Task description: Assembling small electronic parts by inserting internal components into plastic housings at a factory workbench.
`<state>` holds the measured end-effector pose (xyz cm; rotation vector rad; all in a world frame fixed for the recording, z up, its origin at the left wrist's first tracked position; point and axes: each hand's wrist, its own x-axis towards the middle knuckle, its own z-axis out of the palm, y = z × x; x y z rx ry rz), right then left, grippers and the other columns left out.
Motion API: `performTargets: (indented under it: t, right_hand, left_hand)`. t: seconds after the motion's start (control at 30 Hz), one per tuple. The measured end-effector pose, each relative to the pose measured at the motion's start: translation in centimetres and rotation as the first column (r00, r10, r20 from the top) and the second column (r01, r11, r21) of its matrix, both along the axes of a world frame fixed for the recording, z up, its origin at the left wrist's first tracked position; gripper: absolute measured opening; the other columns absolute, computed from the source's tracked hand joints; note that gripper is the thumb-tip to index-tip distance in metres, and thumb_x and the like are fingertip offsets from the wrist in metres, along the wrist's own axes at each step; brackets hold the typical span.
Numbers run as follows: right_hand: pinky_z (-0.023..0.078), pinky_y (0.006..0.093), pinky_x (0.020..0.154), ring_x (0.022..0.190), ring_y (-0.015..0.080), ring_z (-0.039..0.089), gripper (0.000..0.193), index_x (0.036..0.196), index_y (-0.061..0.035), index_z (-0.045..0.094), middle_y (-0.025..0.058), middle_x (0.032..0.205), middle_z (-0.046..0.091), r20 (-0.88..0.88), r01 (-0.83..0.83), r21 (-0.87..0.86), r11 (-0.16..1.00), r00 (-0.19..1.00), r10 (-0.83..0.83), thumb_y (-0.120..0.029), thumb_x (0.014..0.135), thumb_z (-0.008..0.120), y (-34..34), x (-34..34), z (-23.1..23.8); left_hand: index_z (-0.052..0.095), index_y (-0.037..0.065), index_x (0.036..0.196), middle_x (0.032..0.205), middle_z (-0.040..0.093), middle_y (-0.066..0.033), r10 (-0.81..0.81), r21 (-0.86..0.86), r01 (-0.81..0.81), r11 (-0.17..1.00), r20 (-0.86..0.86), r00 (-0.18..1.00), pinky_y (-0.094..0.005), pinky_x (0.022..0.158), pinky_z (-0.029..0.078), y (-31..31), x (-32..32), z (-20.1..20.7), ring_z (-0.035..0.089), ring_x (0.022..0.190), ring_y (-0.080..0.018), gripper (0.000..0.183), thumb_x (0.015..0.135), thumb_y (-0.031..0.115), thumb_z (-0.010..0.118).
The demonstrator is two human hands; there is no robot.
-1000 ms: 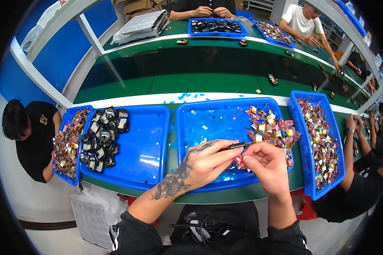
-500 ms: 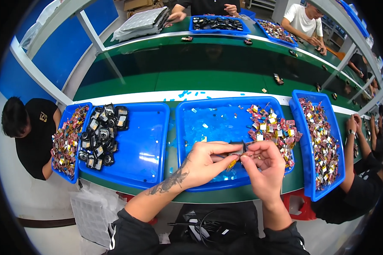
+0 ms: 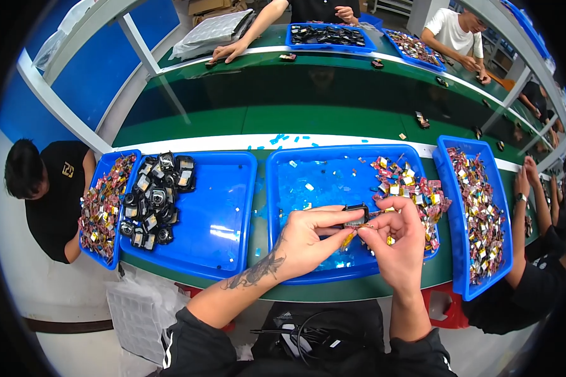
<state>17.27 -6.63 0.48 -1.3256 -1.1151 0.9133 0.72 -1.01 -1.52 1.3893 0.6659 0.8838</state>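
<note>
My left hand (image 3: 308, 242) pinches a small black device (image 3: 356, 215) over the middle blue tray (image 3: 295, 188). My right hand (image 3: 396, 242) meets it from the right, fingertips on a small yellow-and-red wired part (image 3: 349, 237) hanging just under the device. Both hands hover above the tray's front half. A heap of similar small colourful parts (image 3: 409, 188) lies in the tray's right side, just beyond my right hand.
A left blue tray (image 3: 214, 213) holds a pile of black devices (image 3: 154, 198). Narrow blue trays of colourful parts stand at far left (image 3: 104, 207) and right (image 3: 478, 213). Other people sit at both sides and across the green conveyor (image 3: 308, 119).
My hands have come together and drifted slightly left and toward me over the middle tray; the black device now sits between both sets of fingertips.
</note>
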Motion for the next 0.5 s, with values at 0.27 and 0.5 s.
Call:
performTargets:
  t: [0.27,0.5]
  right_hand:
    - [0.039,0.0174,0.054,0.063,0.0038,0.048,0.039,0.109,-0.0022,0.054,0.0014,0.079,0.059,0.249,0.126,0.189,0.974,0.953,-0.172,0.005,0.076,0.073,-0.3,-1.0,-2.2]
    - [0.050,0.0210,0.063,0.073,0.0097,0.056,0.040,0.115,0.0012,0.054,0.0073,0.091,0.059,0.124,0.121,0.171,0.978,0.982,-0.143,0.005,0.079,0.070,0.0,-1.5,-2.1]
  left_hand:
    - [0.067,0.000,0.115,0.111,0.064,-0.0135,0.038,0.126,-0.032,0.991,-0.044,0.998,-0.0252,0.082,0.055,-0.1,0.1,-0.5,0.064,0.097,-0.0165,0.030,0.086,-0.006,0.062]
    - [0.067,0.000,0.115,0.111,0.065,-0.0137,0.003,0.045,-0.006,0.999,0.068,0.998,-0.0243,0.080,0.055,-0.3,0.6,-0.6,0.065,0.096,-0.0162,0.028,0.088,-0.006,0.061]
